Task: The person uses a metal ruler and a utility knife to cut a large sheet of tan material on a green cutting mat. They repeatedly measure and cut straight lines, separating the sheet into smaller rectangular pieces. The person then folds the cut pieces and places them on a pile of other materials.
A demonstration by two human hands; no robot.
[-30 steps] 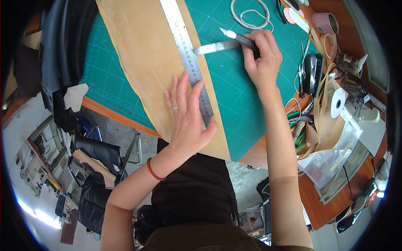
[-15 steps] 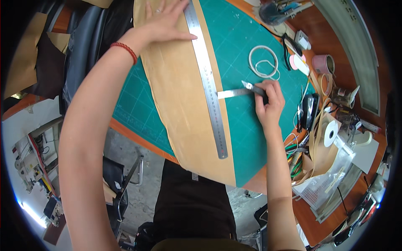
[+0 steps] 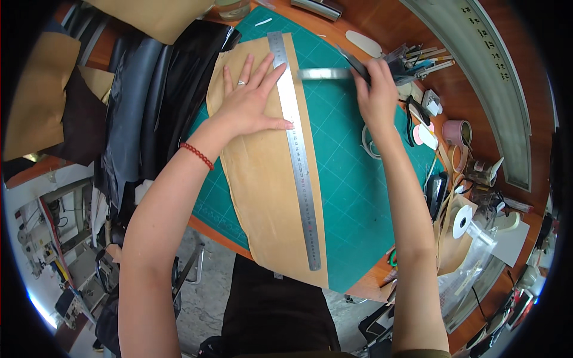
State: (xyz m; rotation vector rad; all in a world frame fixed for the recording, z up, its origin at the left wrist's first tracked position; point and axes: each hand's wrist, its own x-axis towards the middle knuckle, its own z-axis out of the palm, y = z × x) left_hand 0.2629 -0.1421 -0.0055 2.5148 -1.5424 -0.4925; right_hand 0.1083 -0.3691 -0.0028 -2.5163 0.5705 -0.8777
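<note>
A long steel ruler (image 3: 302, 185) lies along the right edge of a tan leather piece (image 3: 253, 185) on the green cutting mat (image 3: 352, 203). My left hand (image 3: 246, 104) is spread flat over the leather, its thumb and fingertips touching the ruler. To the right, above the mat, my right hand (image 3: 378, 95) is closed on a dark-handled craft knife (image 3: 357, 65), its tip pointing up and away. From the same hand a short metal ruler (image 3: 325, 74), blurred by motion, reaches left to the far part of the leather's edge.
Black leather rolls (image 3: 140, 107) are at the left. A cup of tools (image 3: 412, 62) stands at the far right, with a pink cup (image 3: 457, 132) and a white spool (image 3: 461, 221) nearer. A white cord coil (image 3: 369, 143) lies partly under my right wrist.
My right hand has moved farther along the ruler with the knife and short ruler. My left hand stays spread on the leather and long ruler. The whole view has shifted.
</note>
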